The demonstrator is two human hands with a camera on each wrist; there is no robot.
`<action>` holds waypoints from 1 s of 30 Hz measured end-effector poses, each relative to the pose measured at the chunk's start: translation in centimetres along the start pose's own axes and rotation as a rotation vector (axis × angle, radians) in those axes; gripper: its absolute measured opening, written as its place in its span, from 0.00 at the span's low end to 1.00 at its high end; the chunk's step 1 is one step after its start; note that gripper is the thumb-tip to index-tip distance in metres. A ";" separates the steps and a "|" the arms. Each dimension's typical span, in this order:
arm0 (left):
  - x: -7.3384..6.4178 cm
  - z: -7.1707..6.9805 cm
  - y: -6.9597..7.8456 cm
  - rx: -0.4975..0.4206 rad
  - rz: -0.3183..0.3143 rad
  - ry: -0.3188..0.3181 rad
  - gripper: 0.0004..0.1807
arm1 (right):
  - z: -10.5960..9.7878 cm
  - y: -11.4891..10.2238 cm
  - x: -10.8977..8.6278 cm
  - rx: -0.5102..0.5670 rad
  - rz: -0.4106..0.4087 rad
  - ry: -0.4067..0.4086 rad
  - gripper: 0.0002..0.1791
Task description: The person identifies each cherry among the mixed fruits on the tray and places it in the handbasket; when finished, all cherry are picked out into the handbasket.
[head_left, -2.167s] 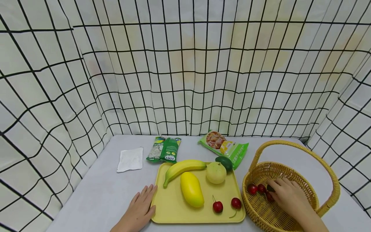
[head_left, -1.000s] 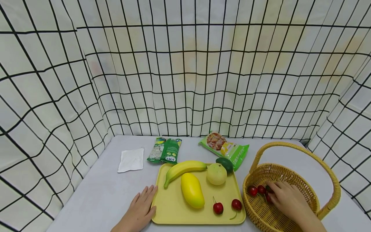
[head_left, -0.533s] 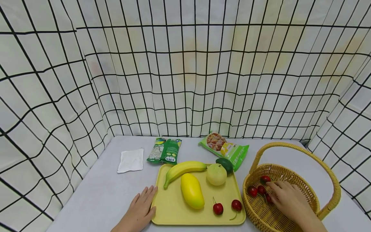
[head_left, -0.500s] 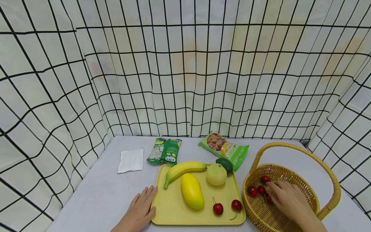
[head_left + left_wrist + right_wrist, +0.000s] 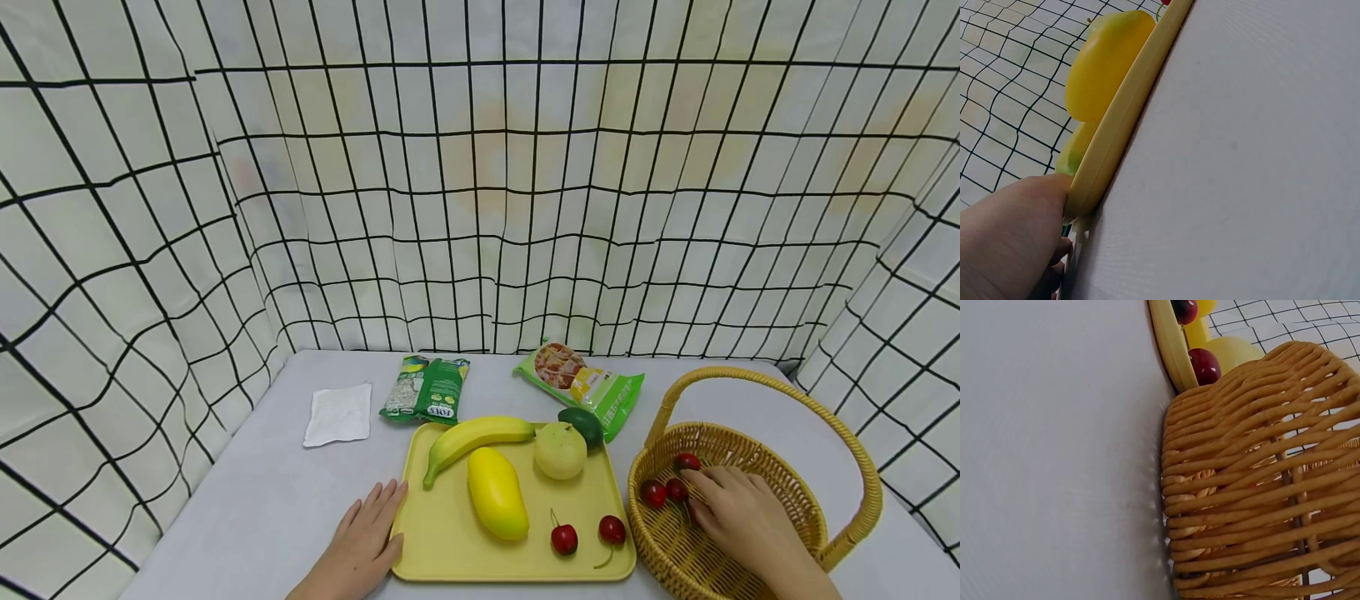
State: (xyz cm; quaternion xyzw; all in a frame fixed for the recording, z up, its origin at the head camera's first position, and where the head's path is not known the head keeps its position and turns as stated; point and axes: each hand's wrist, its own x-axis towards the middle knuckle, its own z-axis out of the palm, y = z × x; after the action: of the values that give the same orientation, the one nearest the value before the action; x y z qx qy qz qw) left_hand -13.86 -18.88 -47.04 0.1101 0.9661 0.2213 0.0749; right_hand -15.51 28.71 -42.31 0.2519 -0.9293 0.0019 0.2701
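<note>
In the head view my left hand [image 5: 358,542] lies with straight fingers along the left rim of the yellow tray [image 5: 442,558]. My right hand [image 5: 742,512] reaches down into the wicker basket [image 5: 660,546], fingertips bent beside several red cherries [image 5: 654,494]. One dark-red fruit [image 5: 686,462] lies just beyond the index fingertip. Something small and dark shows under the thumb side; I cannot tell whether the fingers pinch it. On the tray rest a banana [image 5: 480,437], a mango [image 5: 497,493], a round pale-green fruit [image 5: 560,451], a dark-green fruit [image 5: 582,425] and two cherries [image 5: 564,539].
Behind the tray lie a green snack packet [image 5: 427,388] and a light-green food packet [image 5: 585,383]. A white folded tissue [image 5: 337,414] is at the left. The basket's tall handle [image 5: 862,500] arches over its right side. Gridded cloth walls [image 5: 480,208] enclose the table.
My right hand let go of the dark-red fruit inside the basket, and it now lies by the far-left wall. Since then the fingers have shifted slightly left. The left hand stayed on the tray rim.
</note>
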 end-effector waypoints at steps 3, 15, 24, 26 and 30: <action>0.0 0.0 0.0 0.001 0.003 0.004 0.33 | -0.2 -0.1 0.1 0.010 -0.027 0.024 0.17; 0.0 0.1 -0.2 0.006 0.003 0.018 0.33 | -0.8 -1.5 1.0 0.030 -0.075 0.093 0.38; 0.0 0.1 -0.1 -0.005 -0.003 0.009 0.33 | -1.0 -2.5 1.6 0.047 -0.128 0.157 0.34; -0.1 0.1 -0.1 -0.006 -0.003 0.009 0.33 | -1.0 -2.8 1.7 0.058 -0.142 0.177 0.32; -0.1 0.1 0.0 -0.004 -0.001 0.010 0.33 | -1.0 -3.4 2.0 0.071 -0.147 0.177 0.32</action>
State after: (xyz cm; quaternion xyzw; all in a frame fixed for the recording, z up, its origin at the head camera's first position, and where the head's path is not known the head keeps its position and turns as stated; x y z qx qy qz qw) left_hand -13.79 -18.88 -47.18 0.1082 0.9661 0.2235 0.0701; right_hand -14.86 24.91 -40.93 0.3273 -0.8803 0.0371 0.3415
